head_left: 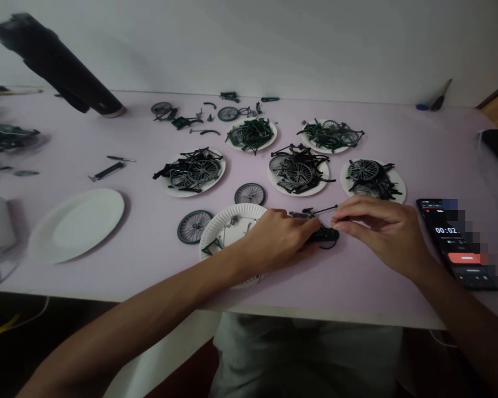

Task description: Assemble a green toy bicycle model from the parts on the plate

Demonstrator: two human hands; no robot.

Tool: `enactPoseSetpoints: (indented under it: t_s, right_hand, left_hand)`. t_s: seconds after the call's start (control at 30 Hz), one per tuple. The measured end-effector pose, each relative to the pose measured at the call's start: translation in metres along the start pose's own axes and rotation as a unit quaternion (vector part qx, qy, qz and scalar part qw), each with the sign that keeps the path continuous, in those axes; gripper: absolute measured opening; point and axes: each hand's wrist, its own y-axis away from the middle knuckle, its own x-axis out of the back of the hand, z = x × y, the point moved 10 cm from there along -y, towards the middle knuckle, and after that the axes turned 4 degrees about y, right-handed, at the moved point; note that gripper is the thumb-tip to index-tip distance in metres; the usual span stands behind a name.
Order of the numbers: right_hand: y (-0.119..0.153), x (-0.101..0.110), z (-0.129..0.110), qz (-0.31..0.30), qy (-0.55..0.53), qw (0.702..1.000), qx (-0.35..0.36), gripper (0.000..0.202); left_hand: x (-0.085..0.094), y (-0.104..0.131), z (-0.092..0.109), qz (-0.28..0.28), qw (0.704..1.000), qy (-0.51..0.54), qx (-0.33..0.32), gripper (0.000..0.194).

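My left hand [280,237] is closed on a dark model bicycle part [326,235] lying on the table, right of the near plate. Thumb and fingers of my right hand [382,232] pinch together beside it, at the end of a thin dark rod [326,209]; whatever small piece they hold is too small to name. Under my left forearm, a white paper plate [228,213] carries small metal and green pieces. Two spoked wheels, one [195,226] left of this plate and another [249,194] behind it, lie flat on the table.
Several paper plates with dark and green bicycle parts, one [191,192] among them, stand farther back. A bare plate [78,221] lies left, a phone [460,249] right. Loose parts [186,121] and a black cylinder [66,66] are at the back. A screwdriver [442,97] rests far right.
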Motion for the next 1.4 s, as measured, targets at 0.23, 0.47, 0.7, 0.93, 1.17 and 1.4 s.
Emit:
enactPoseSetpoints:
  t_s: [0.23, 0.47, 0.7, 0.93, 1.17, 1.4]
  right_hand:
    - [0.001, 0.005, -0.005, 0.014, 0.014, 1.000, 0.008, 0.008]
    - [0.003, -0.003, -0.011, 0.003, 0.020, 0.998, 0.061, 0.012]
    - [0.003, -0.006, -0.016, -0.001, 0.041, 0.994, 0.100, 0.011]
    - [0.004, -0.001, -0.015, 0.013, 0.041, 0.994, 0.096, 0.014]
    - [0.003, -0.001, -0.013, 0.024, 0.046, 0.996, 0.077, 0.011]
    - [0.004, 0.001, -0.012, 0.025, 0.061, 0.996, 0.067, 0.007]
  left_hand:
    - [-0.002, 0.000, -0.001, -0.014, 1.000, 0.001, 0.010, 0.020]
    - [-0.001, 0.000, 0.000, -0.011, 1.000, 0.009, 0.007, 0.018]
    - [0.001, 0.000, 0.001, 0.005, 1.000, 0.007, -0.003, 0.018]
    - [0.001, 0.001, 0.001, 0.007, 1.000, 0.011, -0.005, 0.020]
    - [0.001, 0.001, 0.001, 0.008, 1.000, 0.005, -0.004, 0.018]
    - [0.002, 0.001, 0.002, 0.005, 1.000, 0.004, -0.003, 0.017]
